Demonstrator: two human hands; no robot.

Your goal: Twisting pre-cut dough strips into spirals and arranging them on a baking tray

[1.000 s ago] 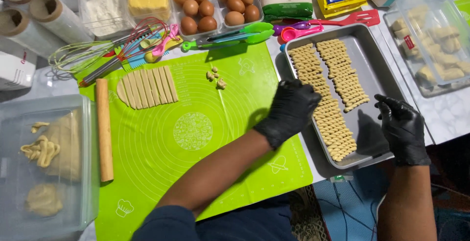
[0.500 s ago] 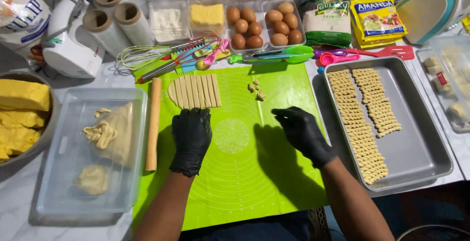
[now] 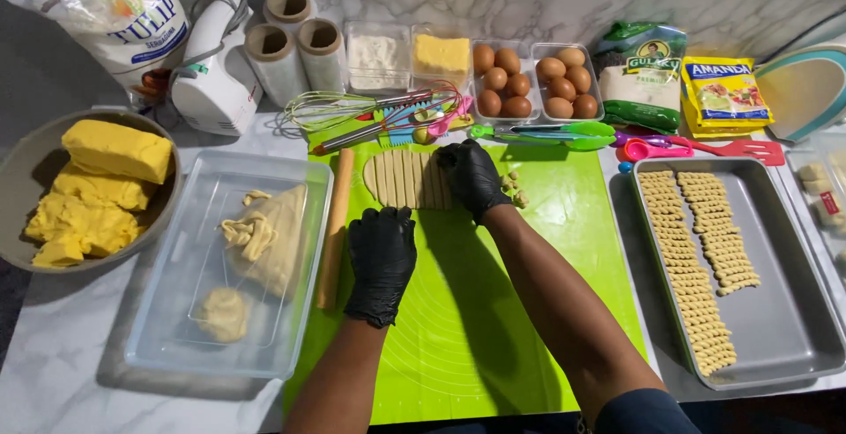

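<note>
The fingers of the right hand (image 3: 472, 177), in a black glove, curl downward onto the right end of the sheet of cut dough strips (image 3: 407, 178); whether they pinch a strip cannot be told from here. The left hand (image 3: 381, 259), likewise gloved, lies palm down with fingers together on the green silicone mat (image 3: 546, 249), just below the strips and touching nothing else. The strips lie side by side near the far edge of the mat, with a few small dough scraps (image 3: 515, 189) just to their right. A wooden rolling pin (image 3: 334, 227) lies along the mat's left edge. Left of it a clear plastic container (image 3: 176, 328) holds lumps of dough. At the bench's left edge a grey bowl (image 3: 22, 156) holds yellow butter blocks. To the right of the mat a metal baking tray (image 3: 784, 328) carries two columns of ridged dough pieces (image 3: 692, 267). Along the far edge of the bench stand a hand mixer (image 3: 211, 77), a whisk (image 3: 344, 110), green tongs (image 3: 546, 134) and two trays of brown eggs (image 3: 533, 80).
</note>
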